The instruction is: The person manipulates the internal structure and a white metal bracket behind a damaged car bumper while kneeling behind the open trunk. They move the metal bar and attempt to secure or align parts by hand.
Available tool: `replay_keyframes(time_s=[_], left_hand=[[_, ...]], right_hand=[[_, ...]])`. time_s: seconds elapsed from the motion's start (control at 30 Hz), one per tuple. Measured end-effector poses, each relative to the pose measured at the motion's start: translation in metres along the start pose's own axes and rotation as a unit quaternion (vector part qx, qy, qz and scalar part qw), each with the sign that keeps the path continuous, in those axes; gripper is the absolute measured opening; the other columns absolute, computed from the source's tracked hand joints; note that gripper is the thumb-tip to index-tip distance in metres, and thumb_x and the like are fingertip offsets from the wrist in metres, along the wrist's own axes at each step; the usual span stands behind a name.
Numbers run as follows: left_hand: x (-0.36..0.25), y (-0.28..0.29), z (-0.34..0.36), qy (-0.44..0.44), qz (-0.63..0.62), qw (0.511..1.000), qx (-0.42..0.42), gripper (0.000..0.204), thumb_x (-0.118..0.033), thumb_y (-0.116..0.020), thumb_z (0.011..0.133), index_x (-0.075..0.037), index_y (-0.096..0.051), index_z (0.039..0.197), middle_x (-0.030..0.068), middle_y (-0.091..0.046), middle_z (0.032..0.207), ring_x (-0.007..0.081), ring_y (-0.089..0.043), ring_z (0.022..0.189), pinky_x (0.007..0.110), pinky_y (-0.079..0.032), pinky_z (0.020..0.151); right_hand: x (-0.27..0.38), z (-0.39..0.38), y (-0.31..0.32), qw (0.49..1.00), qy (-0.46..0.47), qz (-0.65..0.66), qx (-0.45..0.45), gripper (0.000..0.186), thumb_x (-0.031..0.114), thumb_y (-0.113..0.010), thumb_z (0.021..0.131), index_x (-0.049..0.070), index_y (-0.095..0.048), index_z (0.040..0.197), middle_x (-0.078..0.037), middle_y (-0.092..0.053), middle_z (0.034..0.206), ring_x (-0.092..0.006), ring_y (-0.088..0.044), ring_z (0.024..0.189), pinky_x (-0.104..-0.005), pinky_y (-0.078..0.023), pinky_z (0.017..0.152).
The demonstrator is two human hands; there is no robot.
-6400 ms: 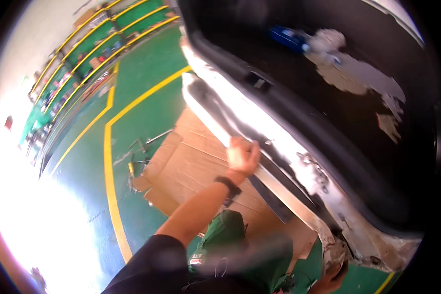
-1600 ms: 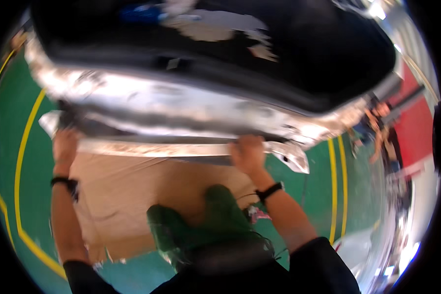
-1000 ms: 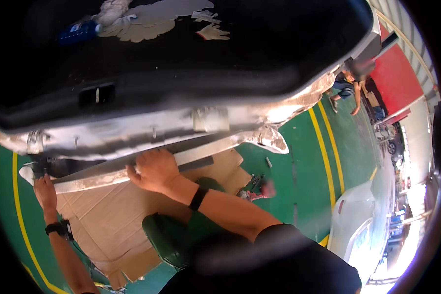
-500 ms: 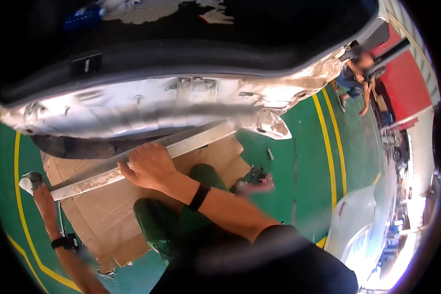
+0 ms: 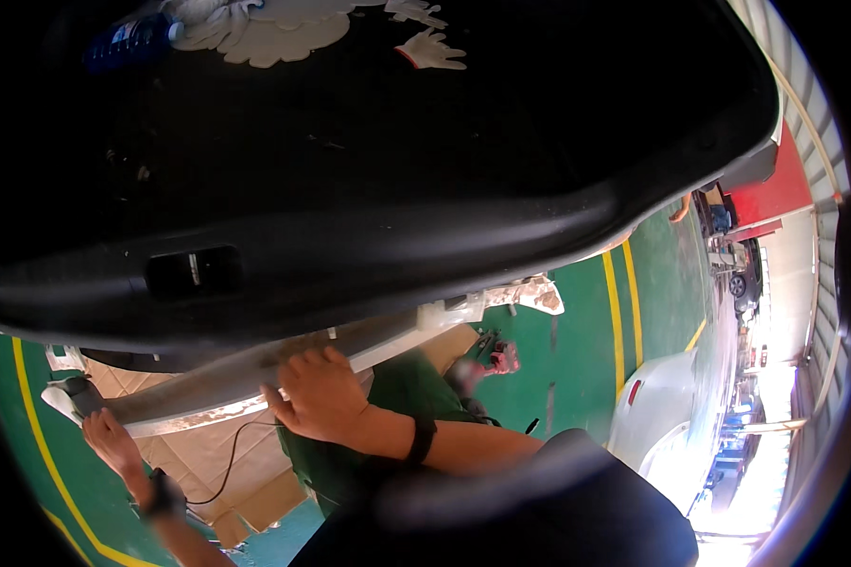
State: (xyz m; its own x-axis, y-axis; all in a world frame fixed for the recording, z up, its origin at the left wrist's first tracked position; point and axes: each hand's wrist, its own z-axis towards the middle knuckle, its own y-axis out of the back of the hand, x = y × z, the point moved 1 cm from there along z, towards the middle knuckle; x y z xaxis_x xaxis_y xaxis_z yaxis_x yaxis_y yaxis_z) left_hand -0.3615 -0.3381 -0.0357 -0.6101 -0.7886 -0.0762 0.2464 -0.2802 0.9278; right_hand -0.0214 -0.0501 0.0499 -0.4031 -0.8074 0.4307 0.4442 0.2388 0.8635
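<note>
A long, dirt-marked white car bumper (image 5: 199, 386) lies crosswise below the open rear of a car, whose black trunk lining (image 5: 463, 161) fills the upper picture. My left hand (image 5: 113, 442) is closed on the bumper near its left end. Farther along, my right hand (image 5: 323, 395) curls its fingers over the bumper's near edge, thumb toward the left. The bumper's right end (image 5: 539, 295) sticks out past the trunk edge. The trunk's overhang hides much of the far side of the bumper.
Cardboard (image 5: 255, 458) covers part of the green floor, with a dark cable (image 5: 234, 463) over it. A red power tool (image 5: 504, 357) lies right of my knee. Inside the trunk are a blue bottle (image 5: 132, 42) and a white glove (image 5: 432, 51). A white car (image 5: 648, 411) stands right.
My view has moved forward over the trunk, which now hides the car's rear panel. Both hands keep hold of the bumper, whose left part sits lower in view. The person at right is mostly hidden.
</note>
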Motion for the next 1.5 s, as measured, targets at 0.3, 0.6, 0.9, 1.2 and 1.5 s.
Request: replay_keyframes(time_s=[0.3, 0.6, 0.9, 1.2, 1.5], left_hand=[[-0.008, 0.003, -0.002, -0.038, -0.055, 0.998, -0.020, 0.028, -0.015, -0.052, 0.105, 0.007, -0.062, 0.091, 0.0256, -0.061, 0.096, 0.0482, -0.053, 0.109, 0.055, -0.040, 0.100], [-0.007, 0.015, -0.002, -0.114, -0.065, 0.991, -0.007, 0.031, -0.017, -0.050, 0.108, 0.006, -0.059, 0.089, 0.0188, -0.063, 0.090, 0.0424, -0.056, 0.100, 0.054, -0.038, 0.111], [-0.025, 0.021, 0.016, -0.159, -0.061, 0.985, 0.031, 0.034, -0.014, -0.047, 0.105, 0.003, -0.054, 0.077, 0.0178, -0.052, 0.079, 0.0387, -0.051, 0.082, 0.050, -0.043, 0.091], [-0.009, 0.033, -0.036, -0.115, -0.012, 0.993, 0.003, 0.040, -0.022, -0.046, 0.104, 0.003, -0.055, 0.074, 0.0226, -0.059, 0.079, 0.0438, -0.054, 0.081, 0.055, -0.041, 0.077], [0.018, 0.001, -0.023, -0.123, -0.011, 0.992, 0.033, 0.037, -0.019, -0.048, 0.102, 0.004, -0.058, 0.074, 0.0216, -0.060, 0.077, 0.0428, -0.055, 0.082, 0.057, -0.040, 0.074]], right_hand=[[0.033, 0.016, -0.056, 0.993, 0.039, -0.058, -0.095, 0.026, 0.038, -0.069, 0.083, 0.015, -0.060, 0.074, 0.000, -0.057, 0.077, -0.0181, -0.056, 0.077, -0.0349, -0.039, 0.079], [0.040, 0.024, -0.055, 0.988, 0.012, -0.071, -0.135, 0.025, 0.034, -0.071, 0.077, 0.014, -0.058, 0.067, 0.001, -0.058, 0.077, -0.0163, -0.057, 0.078, -0.0325, -0.039, 0.077], [0.045, 0.021, -0.043, 0.997, -0.018, -0.065, -0.044, 0.030, 0.033, -0.069, 0.081, 0.012, -0.062, 0.060, -0.004, -0.058, 0.062, -0.0231, -0.060, 0.061, -0.0409, -0.044, 0.059], [0.035, -0.014, -0.041, 0.993, 0.072, -0.005, -0.097, 0.042, 0.036, -0.061, 0.093, 0.008, -0.065, 0.062, -0.011, -0.064, 0.064, -0.0319, -0.063, 0.064, -0.0465, -0.047, 0.066], [0.036, -0.017, -0.042, 0.999, 0.035, 0.011, -0.039, 0.044, 0.037, -0.060, 0.092, 0.008, -0.067, 0.059, -0.012, -0.066, 0.065, -0.0301, -0.065, 0.062, -0.0432, -0.050, 0.063]])
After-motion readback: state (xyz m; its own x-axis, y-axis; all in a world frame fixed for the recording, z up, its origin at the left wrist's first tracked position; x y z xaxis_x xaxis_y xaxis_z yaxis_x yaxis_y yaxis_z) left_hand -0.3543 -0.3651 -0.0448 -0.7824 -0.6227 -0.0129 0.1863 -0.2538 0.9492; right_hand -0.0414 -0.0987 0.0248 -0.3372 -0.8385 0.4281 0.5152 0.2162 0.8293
